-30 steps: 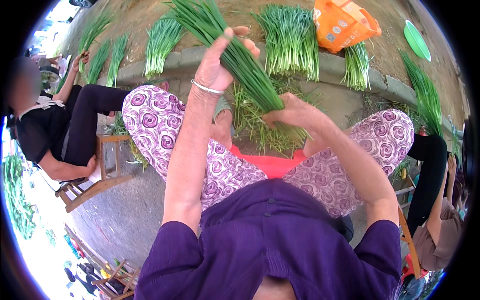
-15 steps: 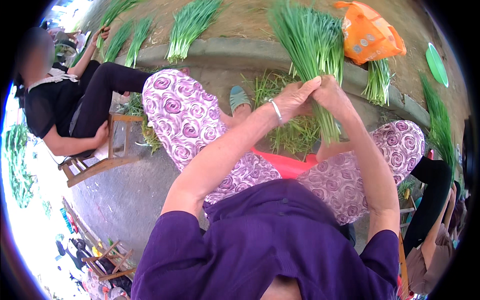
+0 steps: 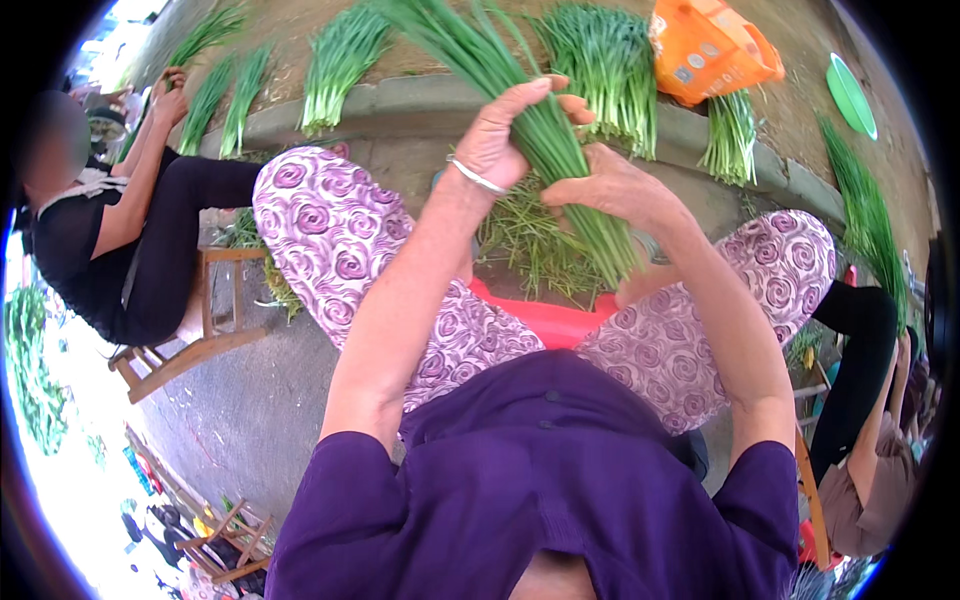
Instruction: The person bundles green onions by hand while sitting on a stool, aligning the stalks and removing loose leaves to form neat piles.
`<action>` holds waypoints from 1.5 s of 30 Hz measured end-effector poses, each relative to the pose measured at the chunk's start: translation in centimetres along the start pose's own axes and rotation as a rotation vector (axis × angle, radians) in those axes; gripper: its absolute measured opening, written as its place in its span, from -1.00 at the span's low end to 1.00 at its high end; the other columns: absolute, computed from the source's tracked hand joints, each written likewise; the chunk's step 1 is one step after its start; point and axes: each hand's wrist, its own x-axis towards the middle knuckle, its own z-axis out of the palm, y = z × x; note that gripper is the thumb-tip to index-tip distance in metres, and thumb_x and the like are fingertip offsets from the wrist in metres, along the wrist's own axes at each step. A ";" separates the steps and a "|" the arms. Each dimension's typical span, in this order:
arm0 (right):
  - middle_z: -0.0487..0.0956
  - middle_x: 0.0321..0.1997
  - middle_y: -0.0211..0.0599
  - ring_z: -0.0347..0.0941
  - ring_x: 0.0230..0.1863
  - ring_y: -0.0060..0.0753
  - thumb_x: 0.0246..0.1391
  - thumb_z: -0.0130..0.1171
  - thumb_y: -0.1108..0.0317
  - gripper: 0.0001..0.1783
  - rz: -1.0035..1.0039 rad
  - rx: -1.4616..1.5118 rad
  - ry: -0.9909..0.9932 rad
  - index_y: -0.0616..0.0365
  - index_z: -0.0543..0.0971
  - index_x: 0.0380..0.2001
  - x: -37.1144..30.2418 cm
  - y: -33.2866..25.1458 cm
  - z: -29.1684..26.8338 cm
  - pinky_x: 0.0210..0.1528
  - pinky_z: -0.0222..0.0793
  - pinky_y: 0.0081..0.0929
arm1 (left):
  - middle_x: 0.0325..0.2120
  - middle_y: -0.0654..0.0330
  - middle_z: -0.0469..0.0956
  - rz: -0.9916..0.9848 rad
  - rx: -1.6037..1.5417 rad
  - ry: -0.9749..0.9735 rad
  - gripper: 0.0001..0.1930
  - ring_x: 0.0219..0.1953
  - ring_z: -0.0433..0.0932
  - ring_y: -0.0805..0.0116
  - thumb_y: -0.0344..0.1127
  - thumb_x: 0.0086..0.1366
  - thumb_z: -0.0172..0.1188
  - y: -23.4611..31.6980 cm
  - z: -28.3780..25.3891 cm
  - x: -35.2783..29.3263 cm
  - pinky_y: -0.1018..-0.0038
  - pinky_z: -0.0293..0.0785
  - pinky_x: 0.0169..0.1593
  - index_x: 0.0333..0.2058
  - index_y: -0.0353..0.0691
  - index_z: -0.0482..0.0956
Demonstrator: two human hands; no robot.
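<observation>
A long bunch of green chives point(image 3: 553, 140) slants between my hands, leaf tips toward the upper left and pale stem ends toward my lap. My left hand point(image 3: 500, 140) is closed round its middle, thumb and fingers wrapping the leaves. Lower down, my right hand point(image 3: 615, 188) clasps the stems, with its thumb across the front and some fingers hidden behind. Beneath the bunch, a heap of loose trimmings point(image 3: 540, 245) lies on the ground beside a red plastic basin point(image 3: 545, 318), partly covered by my legs.
Sorted chive bundles point(image 3: 605, 75) lie along a low kerb point(image 3: 420, 100), next to an orange bag point(image 3: 710, 52). A green basin point(image 3: 850, 97) stands at far right. On the left a person point(image 3: 110, 220) sits on a wooden stool point(image 3: 205, 340), holding chives. Another person's leg point(image 3: 850, 370) shows at right.
The bunch has tilted, its leaf tips swinging left. My left hand has moved up along it and to the left, while my right hand has shifted slightly left, and the hands are now apart.
</observation>
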 end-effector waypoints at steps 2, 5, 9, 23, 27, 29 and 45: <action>0.53 -0.58 -0.35 0.46 -0.53 -0.56 -0.24 0.27 0.23 -0.71 -0.002 -0.022 -0.041 0.24 0.52 -0.51 0.3 0.0 -0.4 -0.45 0.38 -0.58 | -0.29 0.09 0.58 -0.012 -0.013 -0.053 -0.60 -0.16 0.55 0.13 -0.27 0.23 0.14 0.5 0.2 -0.3 0.21 0.49 -0.03 0.00 -0.33 0.36; 0.53 -0.57 -0.36 0.47 -0.50 -0.54 -0.18 0.26 0.25 -0.75 0.006 -0.054 -0.082 0.20 0.51 -0.49 0.4 0.5 -1.0 -0.37 0.40 -0.55 | -0.36 0.16 0.54 -0.017 0.006 -0.095 -0.61 -0.19 0.53 0.17 -0.27 0.24 0.13 0.7 0.8 -0.5 0.24 0.50 -0.07 -0.01 -0.32 0.36; 0.55 -0.53 -0.26 0.47 -0.49 -0.49 -0.41 0.31 0.12 -0.60 -0.097 -0.233 0.002 0.23 0.55 -0.54 1.4 1.8 -0.9 -0.43 0.36 -0.53 | -0.44 0.23 0.47 -0.060 0.111 -0.090 -0.67 -0.29 0.49 0.25 -0.26 0.23 0.15 1.0 0.7 -0.4 0.31 0.48 -0.16 -0.09 -0.30 0.40; 0.56 -0.10 -0.01 0.50 -0.09 -0.21 -0.13 0.20 0.05 -0.34 -0.466 -0.586 0.356 0.32 0.45 -0.03 3.3 -4.9 -5.4 -0.02 0.40 -0.38 | -0.53 0.19 0.55 0.483 0.879 0.179 -0.84 -0.49 0.54 0.38 -0.33 0.14 0.27 5.4 1.0 3.6 0.50 0.49 -0.36 -0.37 -0.30 0.54; 0.61 -0.45 -0.12 0.51 -0.37 -0.16 -0.18 0.26 -0.02 -0.41 -0.560 -0.644 0.376 0.26 0.53 -0.20 4.9 -9.9 -5.6 -0.28 0.41 -0.30 | -0.46 0.17 0.59 0.448 0.837 0.097 -0.80 -0.44 0.56 0.47 -0.32 0.10 0.32 6.9 -2.6 7.9 0.55 0.48 -0.35 -0.35 -0.31 0.59; 0.60 -0.39 0.02 0.54 -0.28 -0.15 -0.31 0.33 -0.05 -0.34 -0.535 -0.615 0.511 0.24 0.55 -0.19 6.9 -10.2 -6.7 -0.21 0.41 -0.28 | -0.49 0.19 0.59 0.331 0.653 -0.041 -0.80 -0.43 0.56 0.50 -0.31 0.09 0.33 7.3 -3.9 10.2 0.56 0.48 -0.35 -0.38 -0.32 0.60; 0.56 -0.48 0.15 0.55 -0.32 0.06 -0.51 0.34 0.07 -0.50 -0.457 -0.607 0.815 0.35 0.58 -0.59 14.7 -8.9 -7.6 -0.22 0.47 -0.20 | -0.34 0.36 0.56 0.606 0.792 -0.241 -0.78 -0.32 0.48 0.54 -0.47 0.07 0.31 5.0 -13.6 18.9 0.56 0.45 -0.24 -0.26 -0.25 0.56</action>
